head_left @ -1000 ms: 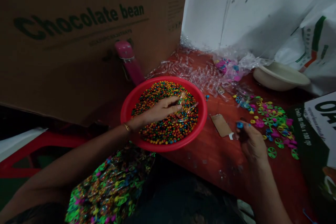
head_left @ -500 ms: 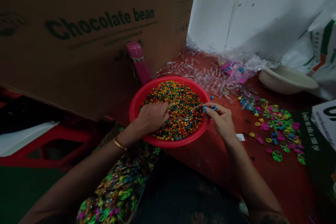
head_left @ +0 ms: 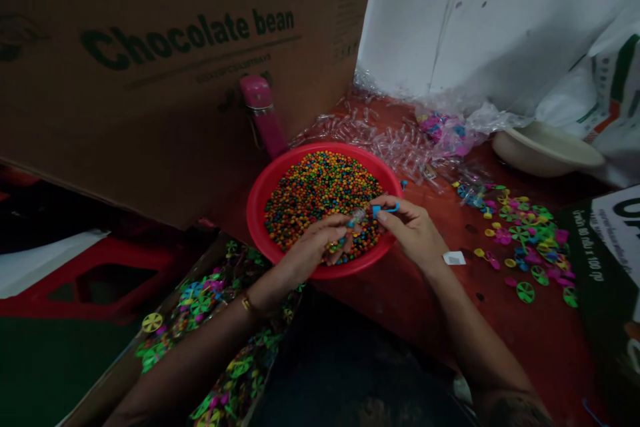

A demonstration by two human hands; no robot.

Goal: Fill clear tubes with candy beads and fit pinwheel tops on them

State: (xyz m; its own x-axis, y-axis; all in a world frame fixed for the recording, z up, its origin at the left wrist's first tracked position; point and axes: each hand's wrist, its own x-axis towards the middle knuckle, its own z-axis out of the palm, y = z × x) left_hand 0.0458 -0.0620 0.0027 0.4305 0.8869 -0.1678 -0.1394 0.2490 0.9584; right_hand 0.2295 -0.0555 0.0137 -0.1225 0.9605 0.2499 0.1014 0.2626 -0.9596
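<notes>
A red basin (head_left: 257, 213) full of small multicoloured candy beans (head_left: 325, 187) stands before me. Over its near right part, my left hand (head_left: 313, 243) is cupped, palm turned up, with some candy beans in it. Its thumb and fingertips close on a small clear plastic tube (head_left: 358, 215), which seems to hold a few beans. Just to the right, my right hand (head_left: 415, 230) pinches a blue plastic piece (head_left: 384, 209) with a hooked end, close to the tube's end. The inner fingers of my left hand are partly hidden.
Clear tubes (head_left: 375, 137) are heaped behind the basin. Colourful plastic wheels and caps (head_left: 535, 240) lie at right, near a pale bowl (head_left: 545, 150). A pink bottle (head_left: 264, 117) leans by a large carton (head_left: 175, 113). Below left, an open box holds several filled toys (head_left: 205, 300).
My left hand has lifted out of the beans, turned palm up and moved right to the tube. My right hand has shifted slightly left with the blue piece.
</notes>
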